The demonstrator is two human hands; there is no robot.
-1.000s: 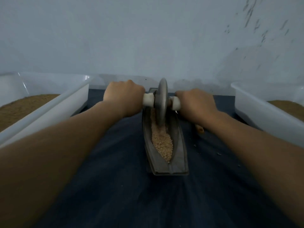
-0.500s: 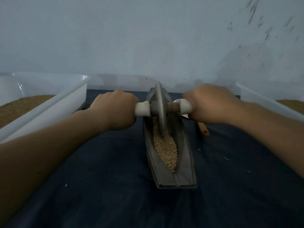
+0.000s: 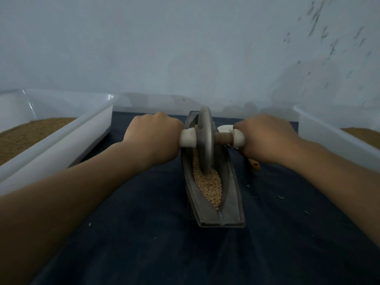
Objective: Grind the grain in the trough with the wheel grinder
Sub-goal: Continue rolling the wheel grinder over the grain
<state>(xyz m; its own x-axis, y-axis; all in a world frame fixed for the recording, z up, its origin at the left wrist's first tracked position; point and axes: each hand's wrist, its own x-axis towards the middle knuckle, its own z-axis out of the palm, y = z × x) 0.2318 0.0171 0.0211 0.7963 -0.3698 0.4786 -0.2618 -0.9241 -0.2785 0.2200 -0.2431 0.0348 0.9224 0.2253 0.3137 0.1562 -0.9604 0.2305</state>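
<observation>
A narrow boat-shaped metal trough (image 3: 230, 200) lies lengthwise on the dark cloth, holding pale grain (image 3: 208, 182). A grey metal wheel grinder (image 3: 204, 138) stands upright in the trough's far half, its rim down in the grain. An axle with white handle ends runs through the wheel. My left hand (image 3: 153, 135) grips the left handle and my right hand (image 3: 265, 136) grips the right handle. Both fists hide most of the handles.
A white plastic tub (image 3: 67, 136) with brown ground meal sits at the left, another white tub (image 3: 333, 138) with brown meal at the right. A small orange-handled tool (image 3: 255, 166) lies beside the trough under my right wrist. A pale wall stands close behind. Crumbs dot the dark cloth (image 3: 144, 233).
The wheel rolled toward me from the trough's far end about a second ago, and now stands over the far half with both hands still gripping the handles.
</observation>
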